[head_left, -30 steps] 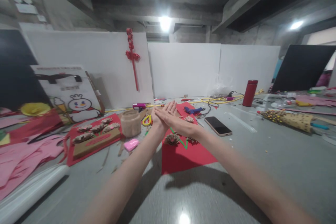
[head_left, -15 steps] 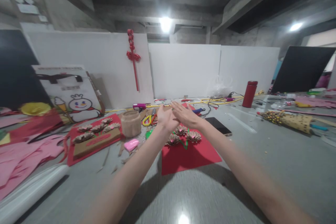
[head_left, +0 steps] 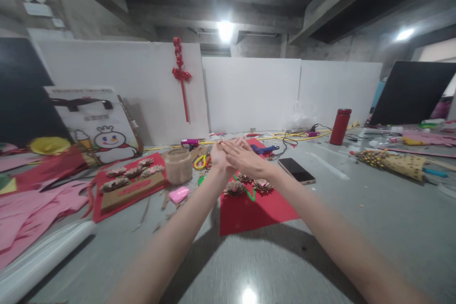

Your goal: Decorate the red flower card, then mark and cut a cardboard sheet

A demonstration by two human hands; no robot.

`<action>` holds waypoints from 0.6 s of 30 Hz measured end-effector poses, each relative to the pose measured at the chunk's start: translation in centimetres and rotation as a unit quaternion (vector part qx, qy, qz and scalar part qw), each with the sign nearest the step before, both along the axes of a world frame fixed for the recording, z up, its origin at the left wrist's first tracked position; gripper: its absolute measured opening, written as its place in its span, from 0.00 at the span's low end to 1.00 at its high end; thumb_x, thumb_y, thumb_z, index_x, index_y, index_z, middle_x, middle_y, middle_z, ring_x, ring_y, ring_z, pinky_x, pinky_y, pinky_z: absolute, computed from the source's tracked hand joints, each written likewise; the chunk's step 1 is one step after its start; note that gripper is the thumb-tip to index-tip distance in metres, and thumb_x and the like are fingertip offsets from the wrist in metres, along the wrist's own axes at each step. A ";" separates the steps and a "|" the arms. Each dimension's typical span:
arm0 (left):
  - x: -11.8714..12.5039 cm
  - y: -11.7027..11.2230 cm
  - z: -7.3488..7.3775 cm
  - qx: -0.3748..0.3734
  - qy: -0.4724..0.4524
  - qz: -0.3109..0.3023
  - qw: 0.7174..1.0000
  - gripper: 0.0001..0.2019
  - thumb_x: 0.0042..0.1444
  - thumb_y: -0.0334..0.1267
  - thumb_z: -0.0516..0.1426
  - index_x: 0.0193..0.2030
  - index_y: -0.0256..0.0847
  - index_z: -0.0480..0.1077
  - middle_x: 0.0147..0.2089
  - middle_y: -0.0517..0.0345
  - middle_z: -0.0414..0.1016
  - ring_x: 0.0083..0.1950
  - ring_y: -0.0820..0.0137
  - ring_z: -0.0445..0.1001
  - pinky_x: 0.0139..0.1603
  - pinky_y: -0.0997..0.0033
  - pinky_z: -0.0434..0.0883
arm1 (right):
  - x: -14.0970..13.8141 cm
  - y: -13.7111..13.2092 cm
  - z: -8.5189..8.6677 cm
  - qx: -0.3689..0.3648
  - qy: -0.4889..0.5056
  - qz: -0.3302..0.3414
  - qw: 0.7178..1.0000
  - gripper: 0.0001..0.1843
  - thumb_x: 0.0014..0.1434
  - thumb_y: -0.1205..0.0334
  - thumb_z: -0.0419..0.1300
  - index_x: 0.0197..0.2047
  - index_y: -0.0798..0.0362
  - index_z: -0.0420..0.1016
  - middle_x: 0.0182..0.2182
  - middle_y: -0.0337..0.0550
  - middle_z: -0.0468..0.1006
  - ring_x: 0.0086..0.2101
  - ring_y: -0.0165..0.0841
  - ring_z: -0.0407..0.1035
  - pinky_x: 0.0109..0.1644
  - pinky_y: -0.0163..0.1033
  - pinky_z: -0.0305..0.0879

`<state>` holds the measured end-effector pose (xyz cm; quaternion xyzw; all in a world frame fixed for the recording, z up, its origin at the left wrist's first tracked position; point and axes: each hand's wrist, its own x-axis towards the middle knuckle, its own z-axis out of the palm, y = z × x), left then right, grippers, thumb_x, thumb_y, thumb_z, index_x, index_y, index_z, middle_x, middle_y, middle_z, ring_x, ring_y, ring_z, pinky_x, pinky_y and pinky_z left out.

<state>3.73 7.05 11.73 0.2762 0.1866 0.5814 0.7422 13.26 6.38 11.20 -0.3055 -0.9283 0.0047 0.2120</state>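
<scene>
My left hand (head_left: 220, 158) is turned palm up, and my right hand (head_left: 245, 157) lies flat across it, palm against palm. Both hands have fingers stretched out; the left fingers are partly covered. Anything between the palms is hidden. Below them is a sheet of red paper (head_left: 254, 216) bearing several brown layered flowers (head_left: 263, 186) with pink centres and a green zigzag stem (head_left: 250, 194). Left of my forearm lies a small pink packet (head_left: 178, 194). Behind it stands a round tan container (head_left: 178, 166), with yellow-handled scissors (head_left: 201, 162) nearby.
A black phone (head_left: 297, 171) and a blue glue gun (head_left: 265, 150) lie to the right and behind. Farther right stand a red bottle (head_left: 340, 127) and a wrapped bouquet (head_left: 392, 162). A second red flower panel (head_left: 130, 185) and a clear plastic roll (head_left: 46, 259) are left.
My right hand has slid slightly left and down over my left palm, its fingers now lying across the left hand. The other things stay where they were.
</scene>
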 end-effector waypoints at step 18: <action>-0.5 0.8 -0.3 -0.059 -0.044 -0.054 0.996 0.31 0.55 0.50 0.30 0.52 0.25 0.54 0.47 0.35 0.65 0.45 0.58 0.68 0.46 0.53 0.63 | 0.6 1.2 -0.5 -0.115 0.036 -0.023 0.992 0.36 0.54 0.41 0.27 0.60 0.55 0.40 0.59 0.45 0.40 0.58 0.34 0.32 0.57 0.51 0.18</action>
